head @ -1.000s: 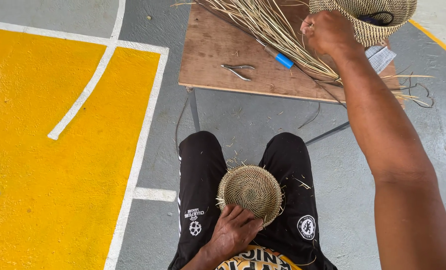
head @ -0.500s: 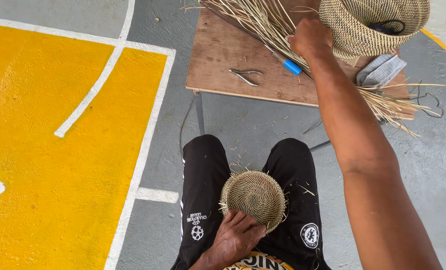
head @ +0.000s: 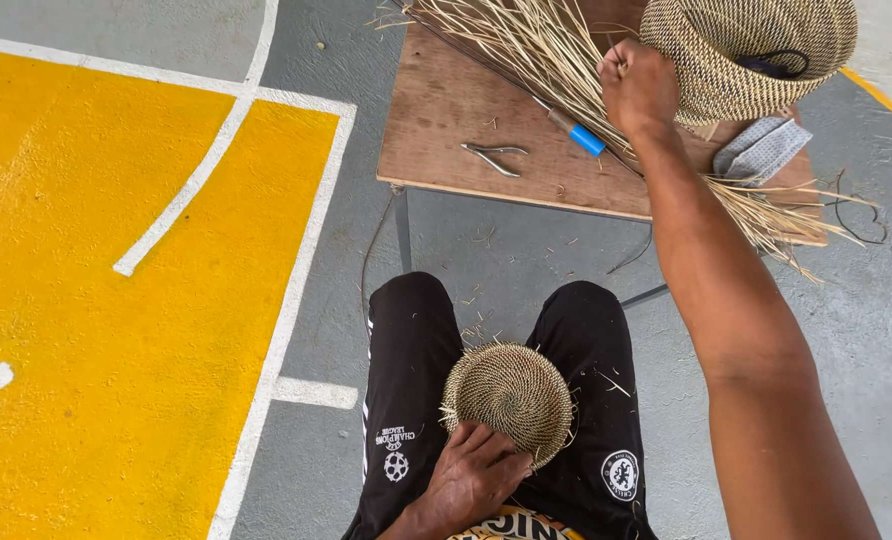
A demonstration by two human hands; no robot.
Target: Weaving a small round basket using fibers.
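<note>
I sit with a small round woven disc point(head: 508, 392) resting on my lap between my black shorts. My left hand point(head: 474, 475) holds its near edge. My right arm stretches forward over a low wooden table point(head: 466, 120). There my right hand point(head: 638, 88) is closed in a fist on strands of a long bundle of dry straw point(head: 526, 45) that lies diagonally across the table.
A woven basket point(head: 756, 50) with a dark object inside stands at the table's far right. Small metal pliers point(head: 494, 155), a tool with a blue handle point(head: 578, 135) and a grey cloth point(head: 761, 150) lie on the table. Yellow painted floor with white lines spreads left.
My right hand has shifted slightly left along the straw bundle, away from the basket. The view has tilted, and my left hand keeps the disc in place.
</note>
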